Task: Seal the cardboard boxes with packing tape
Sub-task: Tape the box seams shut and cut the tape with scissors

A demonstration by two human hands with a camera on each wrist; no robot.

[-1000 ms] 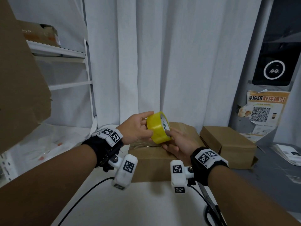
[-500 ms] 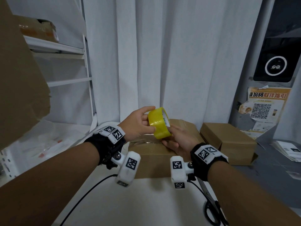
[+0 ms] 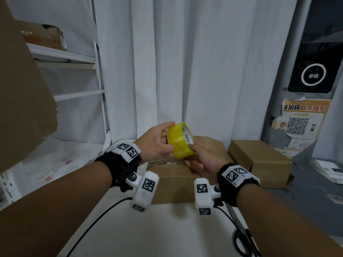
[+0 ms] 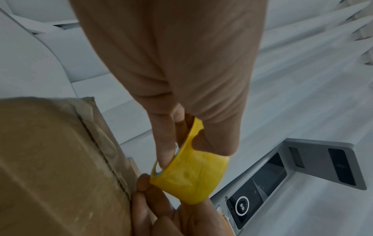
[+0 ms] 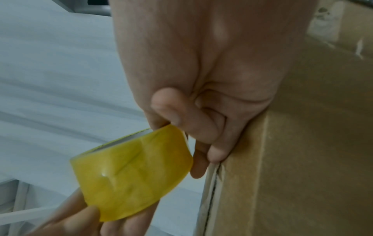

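Both hands hold a yellow roll of packing tape [image 3: 179,140] in the air above a closed cardboard box [image 3: 172,178] on the white table. My left hand [image 3: 156,143] grips the roll's left side, thumb on the outer face and fingers inside the core, as the left wrist view shows on the roll [image 4: 191,174]. My right hand [image 3: 202,158] pinches the roll's right rim from below; the right wrist view shows thumb and curled fingers at the edge of the roll [image 5: 133,172]. The box's top seam [image 4: 105,159] runs beneath the hands. A second closed box [image 3: 259,162] sits to the right.
Black-handled scissors [image 3: 241,236] lie on the table by my right forearm. A black cable [image 3: 96,219] trails across the white table [image 3: 148,234]. A large cardboard sheet [image 3: 22,89] looms at the left, white shelving [image 3: 74,58] behind it, white curtain at the back.
Both hands have lifted the tape roll slightly and turned it a little between them. The boxes have not moved.
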